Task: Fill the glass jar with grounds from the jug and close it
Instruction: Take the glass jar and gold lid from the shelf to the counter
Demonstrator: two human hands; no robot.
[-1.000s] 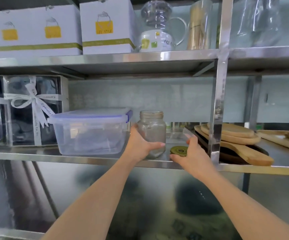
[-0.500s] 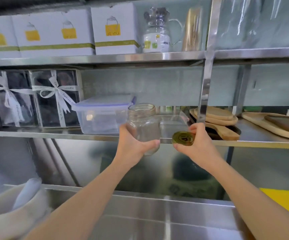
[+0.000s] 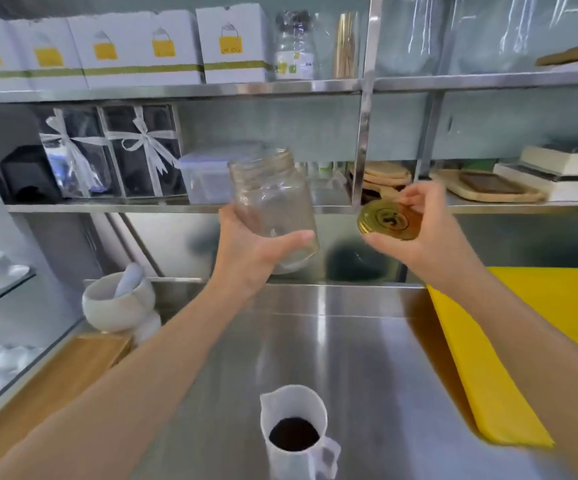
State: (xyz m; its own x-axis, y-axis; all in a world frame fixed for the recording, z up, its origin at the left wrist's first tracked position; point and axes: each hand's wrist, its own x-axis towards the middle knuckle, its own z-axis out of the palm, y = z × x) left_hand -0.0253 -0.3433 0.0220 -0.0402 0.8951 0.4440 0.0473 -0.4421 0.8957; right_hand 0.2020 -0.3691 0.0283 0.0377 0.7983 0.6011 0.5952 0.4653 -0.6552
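- The left hand (image 3: 252, 247) is wrapped around the lower half of the empty glass jar (image 3: 273, 206), which is held in the air above the back of the counter, tilted a little, its mouth open.
- The right hand (image 3: 419, 230) pinches the gold lid (image 3: 389, 220) by its rim — top face toward the camera, just beside the jar but not touching it.
- A white jug (image 3: 294, 431) with dark grounds (image 3: 293, 434) inside stands near the front of the steel counter (image 3: 367, 358), well below both hands, between the forearms.
- A yellow board (image 3: 523, 341) lies along the right of the counter; a wooden board (image 3: 55, 382) lies at the left, with a pale mortar and pestle (image 3: 117, 299) behind it.
- Behind the jar, the lower steel shelf (image 3: 107, 207) carries ribboned gift boxes (image 3: 110, 150), a clear plastic tub (image 3: 207, 174) and wooden boards (image 3: 488, 185).
- The upper shelf holds white cartons (image 3: 142, 50) — each with a yellow mark.
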